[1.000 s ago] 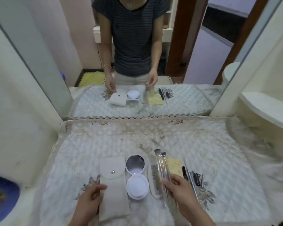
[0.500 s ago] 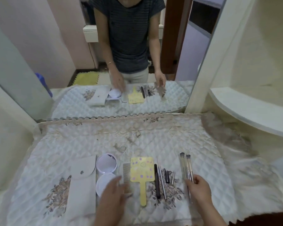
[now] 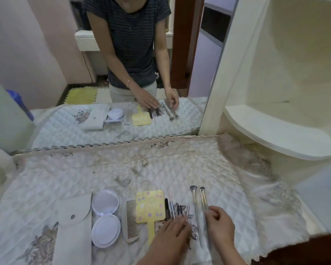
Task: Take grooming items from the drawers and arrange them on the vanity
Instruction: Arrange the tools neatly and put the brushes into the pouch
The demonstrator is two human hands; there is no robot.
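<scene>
**Vanity top: items laid out, both hands at the right end of the row**

We record a wall mirror (image 3: 52,54) behind the vanity and a quilted cover (image 3: 103,169) spread over its top. All grooming items lie on this cover in one row along the near edge.

At the left end lies a flat pouch (image 3: 73,232), flap closed. The left hand (image 3: 172,236) is flat, its straight fingers resting on the near ends of a cluster of pencils (image 3: 172,206). The right hand (image 3: 220,224) has curled fingers pinching the handle of the outer brush (image 3: 203,196).

Right of the pouch lies a round compact (image 3: 105,233) (open, lid towards the wall mirror), then a comb (image 3: 130,220), then a yellow hand mirror (image 3: 150,206) touching the comb. The inner brush (image 3: 196,205) lies just beside the outer one, bristles away from us.
</scene>
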